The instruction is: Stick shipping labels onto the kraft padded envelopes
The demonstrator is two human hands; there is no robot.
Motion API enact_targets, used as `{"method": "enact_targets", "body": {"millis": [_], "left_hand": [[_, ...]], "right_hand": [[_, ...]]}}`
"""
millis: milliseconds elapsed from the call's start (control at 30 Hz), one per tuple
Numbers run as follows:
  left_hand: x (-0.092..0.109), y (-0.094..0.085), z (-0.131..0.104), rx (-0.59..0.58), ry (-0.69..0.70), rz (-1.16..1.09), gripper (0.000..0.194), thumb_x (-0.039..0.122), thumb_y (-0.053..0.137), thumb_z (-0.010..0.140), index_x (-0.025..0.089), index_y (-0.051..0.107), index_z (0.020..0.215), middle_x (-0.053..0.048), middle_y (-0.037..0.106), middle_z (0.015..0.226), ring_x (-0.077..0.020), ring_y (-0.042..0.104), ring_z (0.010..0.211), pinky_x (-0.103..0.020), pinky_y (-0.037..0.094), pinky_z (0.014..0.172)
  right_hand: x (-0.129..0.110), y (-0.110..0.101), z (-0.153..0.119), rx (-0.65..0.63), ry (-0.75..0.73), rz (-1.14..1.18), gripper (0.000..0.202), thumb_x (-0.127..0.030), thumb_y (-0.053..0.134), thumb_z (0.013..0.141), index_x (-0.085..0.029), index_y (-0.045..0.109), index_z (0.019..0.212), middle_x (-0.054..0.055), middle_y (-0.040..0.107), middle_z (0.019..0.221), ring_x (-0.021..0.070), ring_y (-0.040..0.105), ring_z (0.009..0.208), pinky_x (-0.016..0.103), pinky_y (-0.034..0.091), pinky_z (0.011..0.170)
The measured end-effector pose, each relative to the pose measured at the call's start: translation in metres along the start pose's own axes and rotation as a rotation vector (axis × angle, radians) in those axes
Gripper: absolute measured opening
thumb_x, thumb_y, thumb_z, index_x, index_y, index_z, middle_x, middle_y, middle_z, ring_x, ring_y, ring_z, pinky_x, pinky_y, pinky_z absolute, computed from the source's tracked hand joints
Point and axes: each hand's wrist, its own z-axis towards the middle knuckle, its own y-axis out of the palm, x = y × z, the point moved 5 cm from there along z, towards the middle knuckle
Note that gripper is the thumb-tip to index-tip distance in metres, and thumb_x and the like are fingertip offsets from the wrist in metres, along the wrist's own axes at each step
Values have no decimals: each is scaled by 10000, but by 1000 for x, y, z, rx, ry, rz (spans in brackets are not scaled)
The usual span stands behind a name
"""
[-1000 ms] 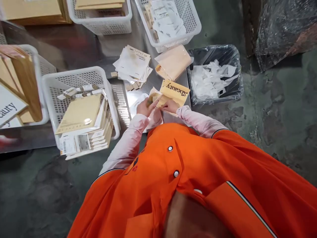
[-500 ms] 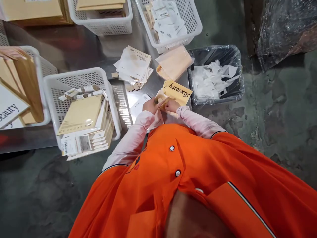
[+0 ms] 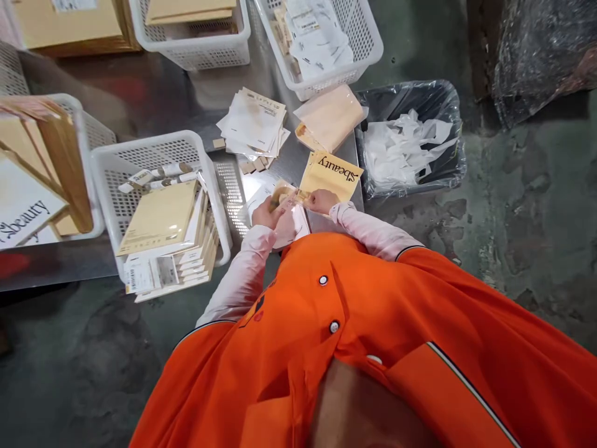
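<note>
My left hand is closed on the left end of a small see-through packet with something brown in it, too blurred to name. My right hand pinches at the packet's right end, fingers curled. Just beyond my right hand lies a tan card printed "beauty", upside down to me. Under my left hand and the packet are white printed sheets on the metal table. Further off sit a fanned stack of white cards and a pale pink packet.
A white basket of tan and white packs stands left, another basket beyond it. Two more baskets stand at the back, one with tan envelopes, one with labels. A lined bin of white scraps is right of the table.
My left hand has moved left and away from my right, drawing the packet out between them. More of the "beauty" card shows. My right hand has barely moved.
</note>
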Motion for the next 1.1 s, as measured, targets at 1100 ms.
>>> {"method": "enact_targets", "body": {"millis": [1100], "left_hand": [[88,43,-15,-158,61,51,437,370,488,1081,216,733,1408,-151,786,1260,-338,723,1177,-399,532,963]], "right_hand": [[57,-18,-13,93,180,236,351,-191,471,1036,-57,794,1010,102,763,836,170,647,739,251,476,705]]}}
